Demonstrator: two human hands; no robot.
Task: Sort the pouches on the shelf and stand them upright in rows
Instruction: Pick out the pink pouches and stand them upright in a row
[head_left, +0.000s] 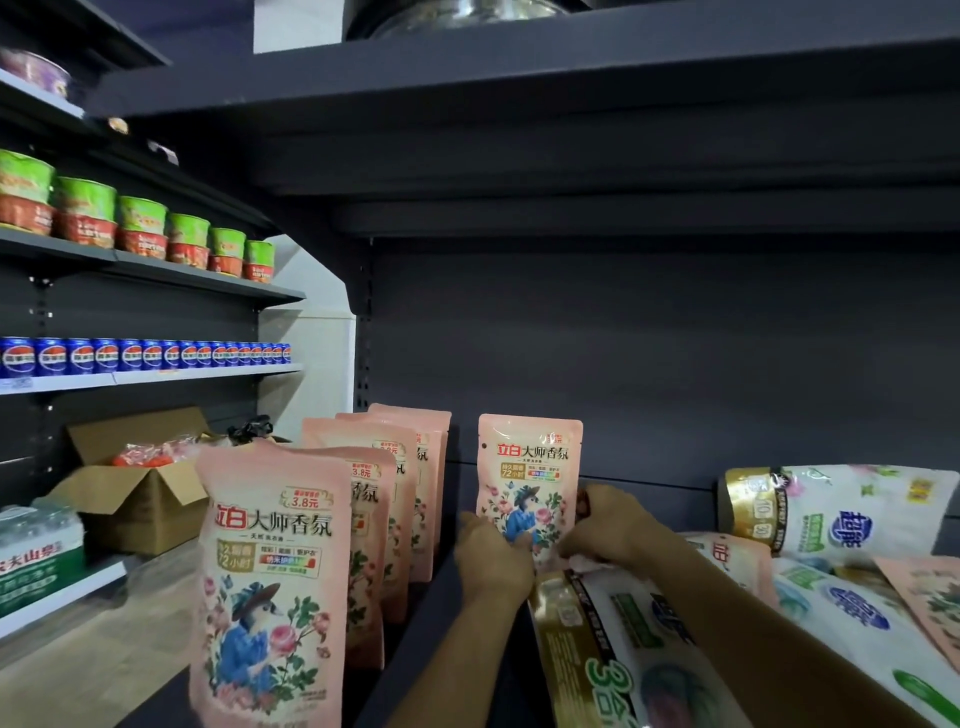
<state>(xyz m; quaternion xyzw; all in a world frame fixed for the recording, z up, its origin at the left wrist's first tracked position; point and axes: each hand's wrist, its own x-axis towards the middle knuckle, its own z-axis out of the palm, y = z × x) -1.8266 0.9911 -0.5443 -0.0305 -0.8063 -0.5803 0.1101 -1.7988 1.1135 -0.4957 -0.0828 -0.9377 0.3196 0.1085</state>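
A pink pouch (529, 467) stands upright near the shelf's back wall, apart from the others. My left hand (491, 556) grips its lower left edge and my right hand (608, 525) grips its lower right edge. To the left, a row of several identical pink pouches (270, 577) stands upright, running from the front edge toward the back. On the right, white and gold pouches (841, 514) lie flat in a loose pile, one (623, 649) under my right forearm. Other pink pouches (732, 561) lie among them.
The dark shelf (415, 639) has a low board overhead and a back wall (675, 364) close behind. The neighbouring unit at left holds green cups (140, 228), blue cans (130, 356), an open cardboard box (135, 499) and a water bottle pack (36, 556).
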